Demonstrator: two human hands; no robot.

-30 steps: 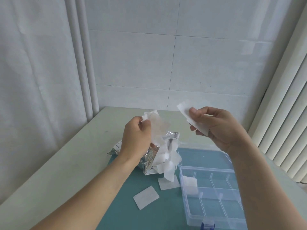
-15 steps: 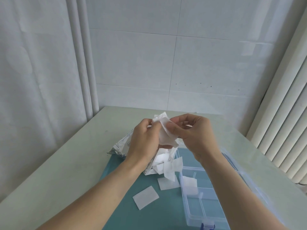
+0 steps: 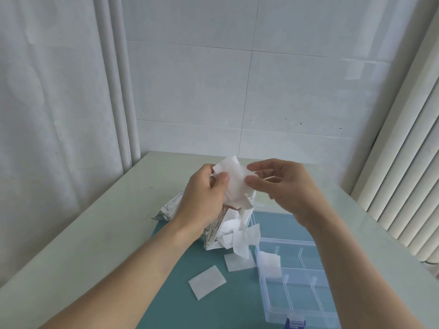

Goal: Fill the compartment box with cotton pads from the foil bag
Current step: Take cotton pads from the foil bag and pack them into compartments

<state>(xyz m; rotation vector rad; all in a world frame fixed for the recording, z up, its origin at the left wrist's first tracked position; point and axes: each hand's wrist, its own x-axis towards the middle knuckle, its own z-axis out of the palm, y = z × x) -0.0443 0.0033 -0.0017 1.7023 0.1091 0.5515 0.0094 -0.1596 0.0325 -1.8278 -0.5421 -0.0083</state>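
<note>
Left hand [image 3: 202, 193] grips cotton pad bunch [image 3: 234, 180] above foil bag [image 3: 213, 227]; right hand [image 3: 282, 186] pinches top pad's edge. Step: peeling single pad. Next: carry it down-right to compartment box [image 3: 297, 283], below right wrist.

Foil bag [image 3: 171, 207] lies on mat [image 3: 213, 305], left of compartment box [image 3: 297, 312]. Two loose pads [image 3: 207, 282] lie between them. One pad [image 3: 270, 263] sits in the box's far-left compartment.
</note>
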